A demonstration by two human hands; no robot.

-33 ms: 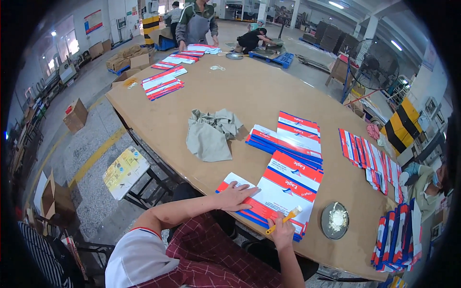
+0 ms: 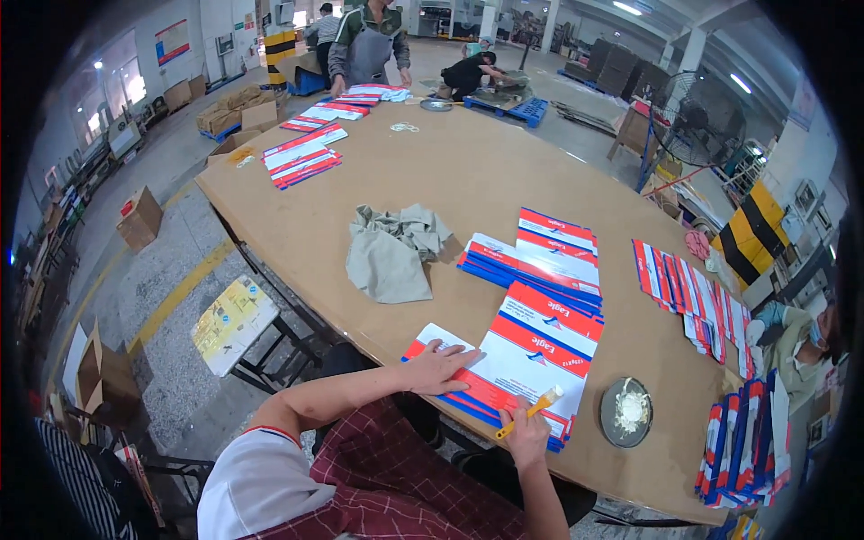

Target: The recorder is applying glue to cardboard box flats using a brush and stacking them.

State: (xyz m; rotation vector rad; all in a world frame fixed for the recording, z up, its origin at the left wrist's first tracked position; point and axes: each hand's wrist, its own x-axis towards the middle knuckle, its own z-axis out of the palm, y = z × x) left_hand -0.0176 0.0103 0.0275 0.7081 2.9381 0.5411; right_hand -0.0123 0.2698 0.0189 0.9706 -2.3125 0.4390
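Observation:
Before me at the table edge lies a stack of red, white and blue printed carton sheets, fanned out in overlapping steps. My left hand rests on the left part of the stack with its fingers spread. Closed around a brush with a yellow handle and pale bristles, my right hand is at the lower right of the same stack. The bristles point up and to the right. Right of the stack stands a round dish with white paste in it.
A crumpled grey-green cloth and a second sheet pile lie beyond. More sheets and folded bundles are at right, near a seated person. Another person stands at the far end. A stool is left of the table.

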